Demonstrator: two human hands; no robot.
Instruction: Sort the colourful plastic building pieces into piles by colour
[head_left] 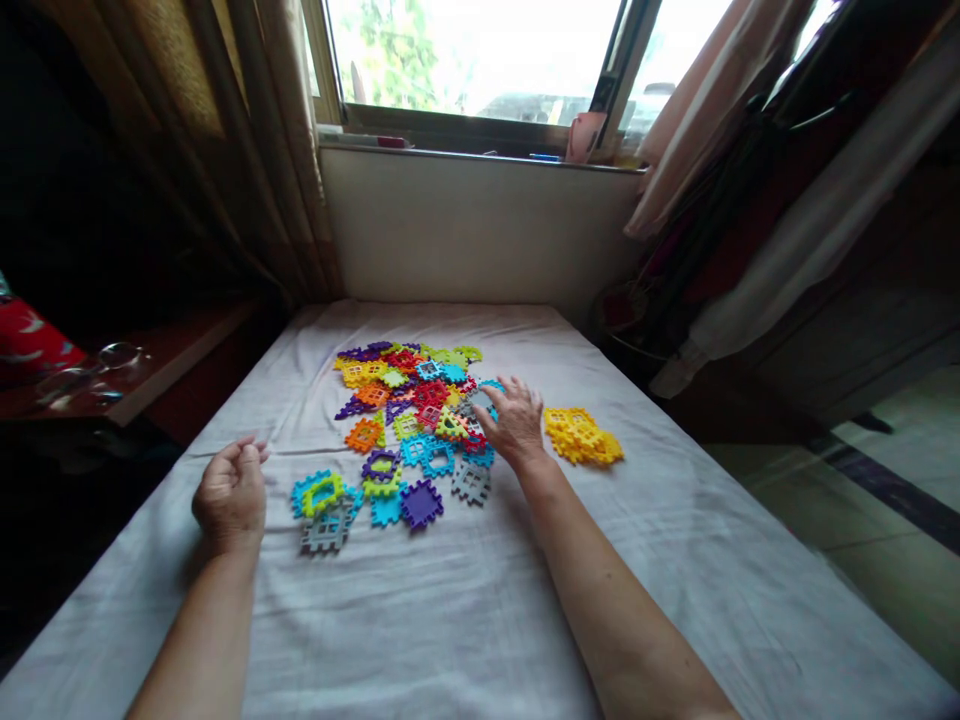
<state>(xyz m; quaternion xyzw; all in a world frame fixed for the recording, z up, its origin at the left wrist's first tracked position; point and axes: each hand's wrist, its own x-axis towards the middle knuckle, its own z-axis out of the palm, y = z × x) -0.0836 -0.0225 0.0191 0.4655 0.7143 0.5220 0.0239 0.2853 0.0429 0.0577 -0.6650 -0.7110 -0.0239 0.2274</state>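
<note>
Colourful notched plastic pieces (431,395) lie in a loose heap on the white cloth. My right hand (513,418) is over the heap's right edge, fingers spread, with nothing seen in it; a grey and a blue piece are beside its fingertips. A separate pile of yellow pieces (579,436) sits just right of that hand. My left hand (232,492) rests at the left, its fingers curled together; whether they hold anything is hidden. Nearest to it are a green frame piece (323,494) and a grey piece (325,533). A purple square (421,505) lies at the heap's front.
The cloth-covered table (420,620) reaches back to a wall below a window. A pink cup (584,136) stands on the sill. At the left, glasses (82,382) and a red item (34,340) lie on a wooden surface. Clothes hang at the right.
</note>
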